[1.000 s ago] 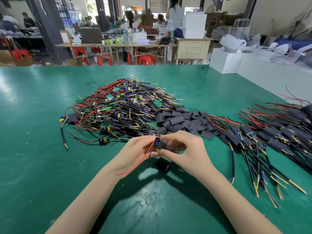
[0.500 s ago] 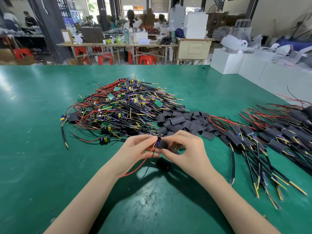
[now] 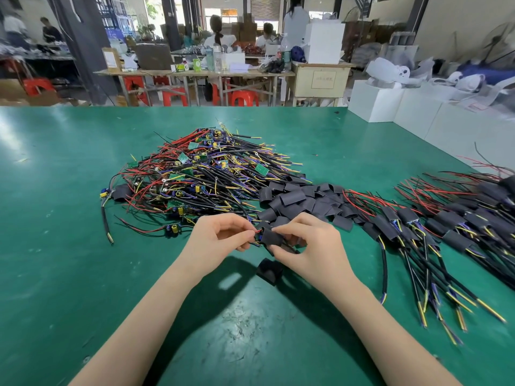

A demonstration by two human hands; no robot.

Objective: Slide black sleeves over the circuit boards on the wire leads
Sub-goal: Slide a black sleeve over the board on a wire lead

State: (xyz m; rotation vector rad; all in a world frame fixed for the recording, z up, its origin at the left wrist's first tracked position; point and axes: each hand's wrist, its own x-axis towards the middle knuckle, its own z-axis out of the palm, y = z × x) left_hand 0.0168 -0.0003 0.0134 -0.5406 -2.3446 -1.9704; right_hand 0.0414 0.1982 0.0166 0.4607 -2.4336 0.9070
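The left hand (image 3: pixel 220 240) pinched the red lead and the board end of one wire set, while the right hand (image 3: pixel 309 246) pinched a black sleeve (image 3: pixel 271 237) that already covered most of the board — only a bit of blue showed at the sleeve's left mouth. Both grips were clamped, raised just above the green bench (image 3: pixel 69 260), near its front middle.

The sleeve looked light, thin and soft, likely to flatten under a hard squeeze, so holding it by its edges would keep the mouth open. The board seemed small and stiff, with raised parts that could snag inside; its solder joints probably would not stand much pulling, so a hold close to the board was safer than far down the leads. How far the board sat inside could not be told for sure, since fingers hid the far end.

A spare sleeve (image 3: pixel 269 271) lay on the bench just below the hands. Behind lay the pile of bare boards (image 3: pixel 200 176), beside it the heap of loose sleeves (image 3: pixel 301 199), and to the right the finished sets (image 3: pixel 446 227). Open bench lay to the left and toward the person — well away from any edge.
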